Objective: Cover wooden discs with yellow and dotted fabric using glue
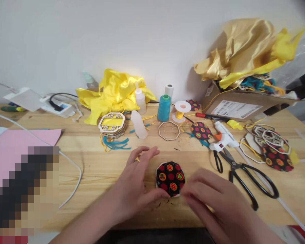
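An octagonal piece covered in black fabric with red and orange flower rounds (171,179) lies on the wooden table, a pale rim showing at its edge. My left hand (142,178), with a ring on one finger, is open around its left side. The thumb reaches the piece's lower edge while the fingers stretch past its top left. At the piece's right edge is my right hand (213,200), slightly blurred, its fingers drawn together in a pinch. Whatever they may hold is hidden.
Black-handled scissors (235,166) and a white glue gun (223,137) lie to the right. Behind stand a teal thread cone (164,108), a yellow thread spool (180,113) and a plastic bottle (139,124). A cardboard box (231,101) holds gold cloth. A white cable (80,173) crosses the left.
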Action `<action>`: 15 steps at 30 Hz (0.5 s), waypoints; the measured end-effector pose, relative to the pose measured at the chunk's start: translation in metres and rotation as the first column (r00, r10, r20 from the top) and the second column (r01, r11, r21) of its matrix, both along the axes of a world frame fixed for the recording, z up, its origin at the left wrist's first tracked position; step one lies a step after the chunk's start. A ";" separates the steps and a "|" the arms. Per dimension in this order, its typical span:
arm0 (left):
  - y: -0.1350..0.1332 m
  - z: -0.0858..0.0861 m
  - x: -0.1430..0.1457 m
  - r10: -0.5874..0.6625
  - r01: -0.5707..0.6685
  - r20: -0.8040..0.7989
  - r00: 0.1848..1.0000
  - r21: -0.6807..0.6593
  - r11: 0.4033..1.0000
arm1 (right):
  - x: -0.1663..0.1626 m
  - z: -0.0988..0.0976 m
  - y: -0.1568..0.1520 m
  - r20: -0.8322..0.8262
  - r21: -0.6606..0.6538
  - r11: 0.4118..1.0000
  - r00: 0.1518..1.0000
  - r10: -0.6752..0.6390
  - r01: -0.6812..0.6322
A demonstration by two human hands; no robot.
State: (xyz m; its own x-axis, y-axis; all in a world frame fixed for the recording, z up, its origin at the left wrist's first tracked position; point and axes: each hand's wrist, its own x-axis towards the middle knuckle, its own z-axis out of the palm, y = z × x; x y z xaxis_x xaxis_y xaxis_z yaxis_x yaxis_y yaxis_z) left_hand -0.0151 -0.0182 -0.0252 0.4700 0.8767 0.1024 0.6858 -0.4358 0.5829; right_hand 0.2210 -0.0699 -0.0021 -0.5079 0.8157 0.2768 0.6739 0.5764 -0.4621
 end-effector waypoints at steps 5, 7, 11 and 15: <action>-0.011 -0.005 0.007 -0.076 0.070 -0.069 0.995 -0.086 0.994 | -0.022 -0.014 0.019 -0.034 -0.080 0.997 0.999 -0.020 0.017; -0.013 -0.012 0.009 -0.073 0.067 -0.055 0.996 -0.101 0.993 | -0.021 -0.017 0.017 -0.005 -0.086 0.996 1.000 -0.022 0.022; -0.012 -0.020 0.009 -0.084 0.079 -0.043 0.996 -0.094 0.992 | -0.016 -0.018 0.013 0.032 -0.094 0.995 0.999 -0.037 0.040; -0.010 -0.020 0.006 -0.096 0.091 -0.059 0.994 -0.076 0.993 | -0.020 -0.021 0.011 0.033 -0.102 0.995 0.999 -0.001 0.005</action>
